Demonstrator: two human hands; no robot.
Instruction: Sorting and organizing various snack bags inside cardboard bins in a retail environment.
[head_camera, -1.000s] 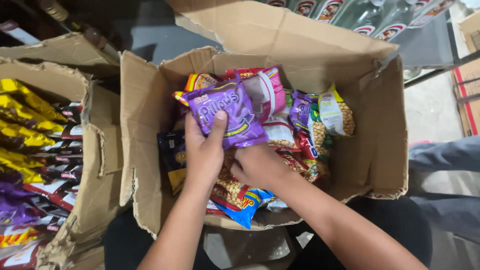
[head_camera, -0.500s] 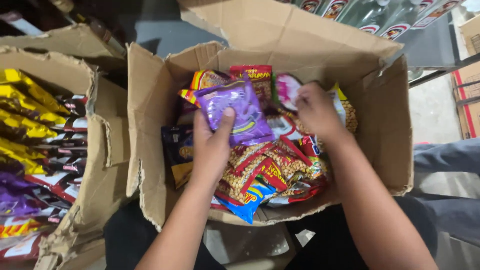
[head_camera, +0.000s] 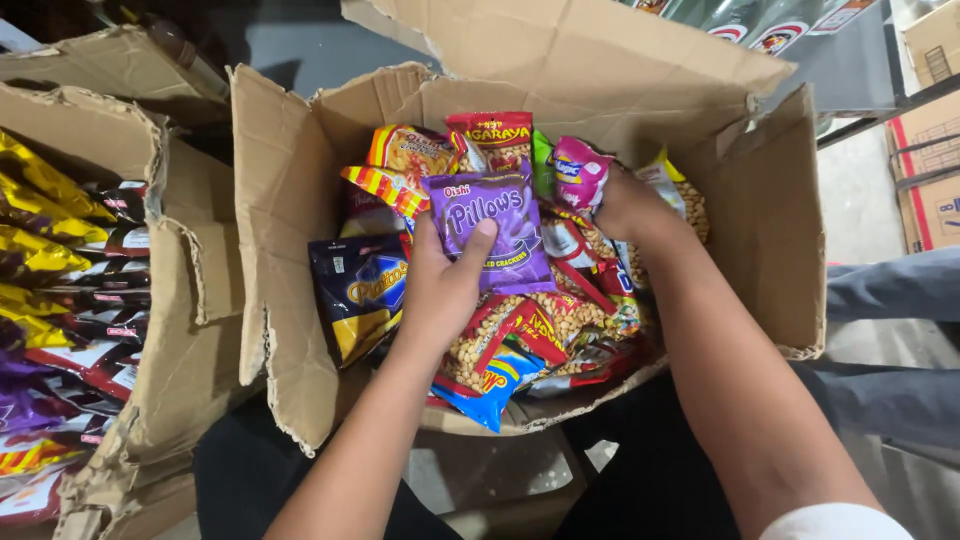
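My left hand (head_camera: 442, 285) grips a purple snack packet (head_camera: 490, 225) and holds it upright over the middle of an open cardboard box (head_camera: 285, 230) full of snack packets. My right hand (head_camera: 625, 205) reaches into the far right of the box, its fingers closed on a pink packet (head_camera: 578, 170) among the pile. A dark blue and yellow packet (head_camera: 362, 290) lies just left of my left wrist. Red nut packets (head_camera: 520, 325) lie under both arms. The right hand's fingertips are partly hidden by packets.
A second torn cardboard box (head_camera: 150, 300) at the left holds several yellow, purple and dark packets. The box's rear flap (head_camera: 560, 45) stands up behind the pile. More cartons (head_camera: 935, 150) stand at the far right. Grey trouser legs (head_camera: 890, 340) lie right of the box.
My right hand has moved from near the left hand to the far right of the box and closed on the pink packet. The left hand still holds the purple packet.
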